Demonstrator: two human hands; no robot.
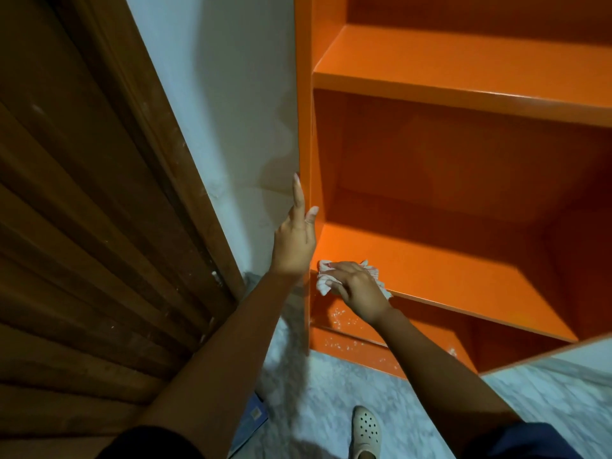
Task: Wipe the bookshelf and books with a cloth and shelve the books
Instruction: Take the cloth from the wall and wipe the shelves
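An orange bookshelf fills the right of the view, and no books stand on its boards. My right hand presses a white cloth with red marks onto the front left corner of a lower shelf board. My left hand rests with straight fingers against the shelf's left side panel, thumb on its inner edge. At the bottom, a blue book lies on the floor, partly hidden by my left arm.
A brown wooden door stands at the left, with a white wall strip between it and the shelf. The floor is pale marble tile. My foot in a cream clog stands near the shelf base, which shows white specks.
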